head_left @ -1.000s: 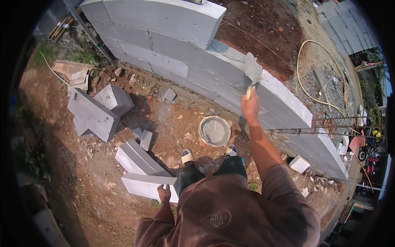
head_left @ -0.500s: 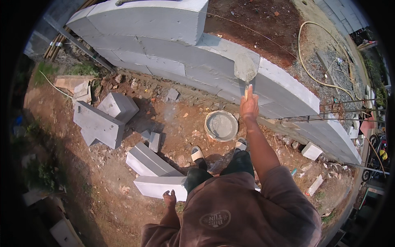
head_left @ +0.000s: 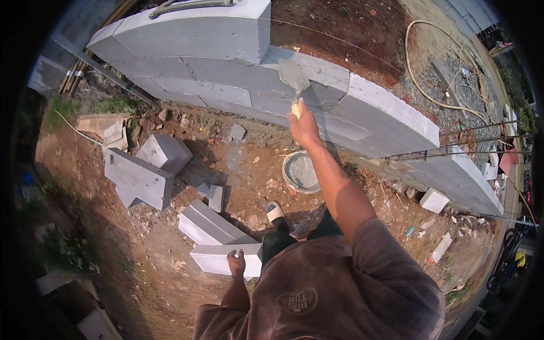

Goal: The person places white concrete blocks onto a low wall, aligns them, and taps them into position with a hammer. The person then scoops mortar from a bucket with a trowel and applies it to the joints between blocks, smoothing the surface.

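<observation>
My right hand [head_left: 306, 128] is closed around the light handle of a trowel [head_left: 294, 76]. Its grey, mortar-smeared blade is at the top edge of the block wall [head_left: 226, 76], beside the end of the raised top block [head_left: 192, 31]. Whether the blade touches the wall I cannot tell. Low on the left, my left hand [head_left: 237, 263] is empty, its fingers apart and slightly bent, above a pale block [head_left: 212, 259] on the ground. Below my right forearm stands a round tub [head_left: 301, 171] of wet grey mortar, partly hidden by the arm.
Loose grey blocks [head_left: 139, 175] lie on the rubble-strewn dirt to the left. A string line [head_left: 340, 41] runs beyond the wall. A hose [head_left: 409, 54] curls over gravel at far right, and steel bars [head_left: 481, 129] stick out near the wall's right end.
My right hand has carried the trowel left along the wall, toward the raised block. My right forearm now covers part of the tub. The left hand is nearly where it was.
</observation>
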Demonstrator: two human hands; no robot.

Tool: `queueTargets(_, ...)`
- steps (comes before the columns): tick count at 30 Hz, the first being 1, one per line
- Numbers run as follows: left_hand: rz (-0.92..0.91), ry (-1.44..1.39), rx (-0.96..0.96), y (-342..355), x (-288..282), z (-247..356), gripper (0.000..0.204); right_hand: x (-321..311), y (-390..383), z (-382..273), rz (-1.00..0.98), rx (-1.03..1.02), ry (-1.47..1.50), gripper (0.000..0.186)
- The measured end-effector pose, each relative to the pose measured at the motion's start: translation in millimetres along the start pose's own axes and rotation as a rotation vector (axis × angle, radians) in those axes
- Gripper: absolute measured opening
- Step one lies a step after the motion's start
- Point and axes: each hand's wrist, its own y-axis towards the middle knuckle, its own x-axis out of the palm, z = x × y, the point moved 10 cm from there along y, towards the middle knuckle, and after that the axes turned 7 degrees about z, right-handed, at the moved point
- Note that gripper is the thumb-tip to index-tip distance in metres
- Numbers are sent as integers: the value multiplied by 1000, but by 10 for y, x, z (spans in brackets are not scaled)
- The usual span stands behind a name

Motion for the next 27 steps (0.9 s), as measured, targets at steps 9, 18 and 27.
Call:
queueTargets(9, 48, 40, -63, -274, -38, -413, 46, -1049, 140, 861, 126, 70, -403, 62)
queueTargets(18, -12, 12, -8, -31, 71, -95, 49, -853, -112, 1028, 193, -23, -261, 61)
queueTargets(27, 34, 88, 30, -172, -119, -159, 49, -974, -469, 1441, 390, -94, -76, 60)
